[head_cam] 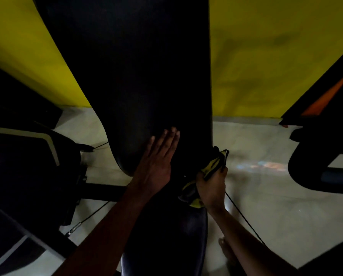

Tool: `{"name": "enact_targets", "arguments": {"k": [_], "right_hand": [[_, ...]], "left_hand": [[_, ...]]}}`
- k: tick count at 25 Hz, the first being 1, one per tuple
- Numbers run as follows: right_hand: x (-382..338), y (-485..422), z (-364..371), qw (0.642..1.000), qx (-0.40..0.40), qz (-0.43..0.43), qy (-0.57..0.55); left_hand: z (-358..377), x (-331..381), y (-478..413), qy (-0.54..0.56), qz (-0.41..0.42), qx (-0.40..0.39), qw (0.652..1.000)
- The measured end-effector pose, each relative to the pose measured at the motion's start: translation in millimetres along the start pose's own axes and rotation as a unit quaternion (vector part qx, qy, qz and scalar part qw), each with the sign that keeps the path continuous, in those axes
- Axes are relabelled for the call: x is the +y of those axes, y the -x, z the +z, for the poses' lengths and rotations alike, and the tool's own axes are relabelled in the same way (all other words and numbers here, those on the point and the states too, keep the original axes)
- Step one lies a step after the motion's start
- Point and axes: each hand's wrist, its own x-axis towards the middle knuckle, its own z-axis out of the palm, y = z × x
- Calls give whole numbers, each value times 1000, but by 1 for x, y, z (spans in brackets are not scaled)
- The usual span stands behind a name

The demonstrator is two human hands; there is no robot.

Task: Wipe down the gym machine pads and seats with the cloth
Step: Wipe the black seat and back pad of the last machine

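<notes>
A tall black back pad (138, 66) of a gym machine fills the middle of the view, and its black seat (166, 236) lies below it. My left hand (156, 158) lies flat on the pad's lower end with straight fingers. My right hand (211, 186) grips a bunched yellow and black cloth (212, 166) against the pad's lower right edge.
A yellow wall (266, 56) stands behind the pad. Pale floor (266, 196) lies to the right. Dark machine parts (27, 166) and a thin cable (91, 216) sit at the left. Another black frame (316, 156) curves at the right, and a bare foot (225, 248) shows below.
</notes>
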Motion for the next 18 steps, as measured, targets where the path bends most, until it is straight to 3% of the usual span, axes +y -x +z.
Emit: {"name": "enact_targets", "arguments": {"k": [9, 13, 14, 16, 18], "right_hand": [[-1, -1, 2, 998, 18, 52, 21], [-3, 21, 0, 996, 22, 82, -11], [-10, 34, -3, 999, 10, 35, 33], [-17, 41, -18, 976, -9, -150, 157], [-35, 26, -25, 882, -18, -361, 301]], "left_hand": [[18, 7, 25, 63, -38, -70, 995], [44, 5, 69, 158, -142, -112, 971], [51, 4, 86, 187, -186, -128, 956], [66, 12, 105, 215, -237, -195, 927], [74, 22, 129, 242, -278, -243, 897]]}}
